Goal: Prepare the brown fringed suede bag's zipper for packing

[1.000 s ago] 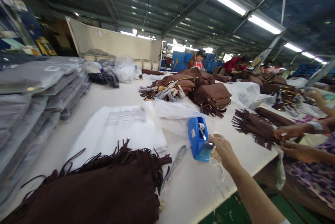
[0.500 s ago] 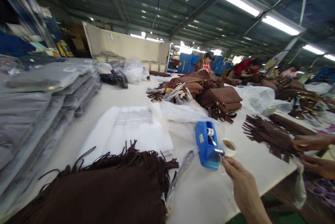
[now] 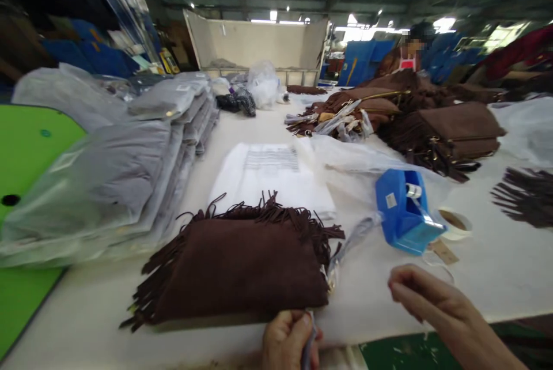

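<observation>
A dark brown fringed bag (image 3: 246,269) lies flat on the white table in front of me. At its near right edge, my left hand (image 3: 290,338) is closed, thumb and fingers pinching a narrow greyish strip (image 3: 307,347). My right hand (image 3: 432,301) hovers over the table to the right, fingertips pressed together; whatever is between them is too small to make out. Beyond it stands a blue tape dispenser (image 3: 406,214) with a roll in it. A plastic-wrapped strap (image 3: 352,243) runs from the bag's right side toward the dispenser.
Grey garment-like packs in clear plastic (image 3: 129,168) are stacked at left beside a green panel (image 3: 30,185). White plastic bags (image 3: 268,182) lie behind the brown bag. More brown bags (image 3: 458,128) are piled at back right, near a person (image 3: 401,59). A tape roll (image 3: 453,225) lies by the dispenser.
My view has turned left and down. My right hand has come away from the dispenser's cutting edge, toward me. My left hand has come into view at the bag's near edge.
</observation>
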Motion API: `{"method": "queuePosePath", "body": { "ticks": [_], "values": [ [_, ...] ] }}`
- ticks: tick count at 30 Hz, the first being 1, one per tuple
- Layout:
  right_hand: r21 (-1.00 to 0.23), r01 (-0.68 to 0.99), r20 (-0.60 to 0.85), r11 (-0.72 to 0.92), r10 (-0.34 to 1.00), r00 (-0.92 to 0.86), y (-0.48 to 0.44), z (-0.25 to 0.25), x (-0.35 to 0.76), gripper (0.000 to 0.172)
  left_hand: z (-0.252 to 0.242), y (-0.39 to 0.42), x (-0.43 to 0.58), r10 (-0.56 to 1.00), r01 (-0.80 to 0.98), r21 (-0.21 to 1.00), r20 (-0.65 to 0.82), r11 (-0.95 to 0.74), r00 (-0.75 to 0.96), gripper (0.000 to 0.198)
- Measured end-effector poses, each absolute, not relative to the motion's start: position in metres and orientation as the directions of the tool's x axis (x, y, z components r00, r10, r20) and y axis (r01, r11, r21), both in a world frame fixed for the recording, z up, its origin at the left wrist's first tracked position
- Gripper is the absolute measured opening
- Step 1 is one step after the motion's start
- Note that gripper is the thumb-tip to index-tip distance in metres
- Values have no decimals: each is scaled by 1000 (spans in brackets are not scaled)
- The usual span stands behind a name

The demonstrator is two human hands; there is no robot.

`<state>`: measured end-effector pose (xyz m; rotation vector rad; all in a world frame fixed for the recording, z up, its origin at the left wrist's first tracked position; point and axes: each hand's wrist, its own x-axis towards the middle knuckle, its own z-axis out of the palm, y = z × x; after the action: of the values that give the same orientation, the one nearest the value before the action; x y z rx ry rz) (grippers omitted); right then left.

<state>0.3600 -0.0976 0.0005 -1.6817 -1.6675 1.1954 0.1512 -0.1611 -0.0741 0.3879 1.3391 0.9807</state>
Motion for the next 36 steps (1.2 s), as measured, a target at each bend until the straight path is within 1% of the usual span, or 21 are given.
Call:
{"method": "queuePosePath", "body": {
  "ticks": [1,3,4,6,8,10,12,17,22,24,27,32,34,36],
  "values": [
    [-859,495,-297,-130,915,-274,-103,2,344,29,-74,-162,152,772,-364,739,-631,568,-75,46],
    [-908,406,-324,-105,791,-519,-110,-2,315,31,-72,-163,153,772,-349,746,-629,567,-89,44],
    [-921,377,-314,-92,748,-585,-113,-7,302,30,-71,-164,153,775,-340,753,-624,563,-98,42],
    [-918,395,-305,-45,717,-627,-115,-20,286,29,-70,-166,153,785,-323,767,-611,554,-105,38],
    [-864,502,-312,34,747,-587,-115,-32,278,29,-70,-166,153,796,-321,775,-598,544,-93,37],
    [-774,623,-317,116,780,-539,-116,-38,275,29,-71,-166,154,810,-335,779,-582,530,-72,36],
    [-699,698,-324,156,801,-503,-116,-38,273,29,-73,-167,154,823,-349,785,-564,511,-65,35],
    [-615,777,-364,135,826,-431,-117,-33,265,25,-79,-170,153,845,-399,785,-532,473,-45,33],
    [-503,860,-398,87,860,-320,-116,-34,260,18,-86,-173,153,858,-448,772,-514,451,-22,29],
    [-492,868,-400,66,869,-293,-115,-36,259,17,-88,-175,154,865,-450,779,-501,437,-27,29],
    [-511,859,-408,36,869,-279,-114,-38,259,18,-92,-179,157,889,-458,799,-456,389,-42,32],
    [-584,811,-446,-30,847,-290,-114,-36,256,18,-104,-188,159,903,-467,839,-395,278,-172,36],
    [-597,802,-448,-40,845,-292,-113,-35,255,18,-107,-191,157,915,-426,873,-349,239,-203,33],
    [-600,799,-445,-40,846,-292,-112,-34,255,18,-107,-194,156,927,-338,915,-305,222,-218,29]
  ]
}}
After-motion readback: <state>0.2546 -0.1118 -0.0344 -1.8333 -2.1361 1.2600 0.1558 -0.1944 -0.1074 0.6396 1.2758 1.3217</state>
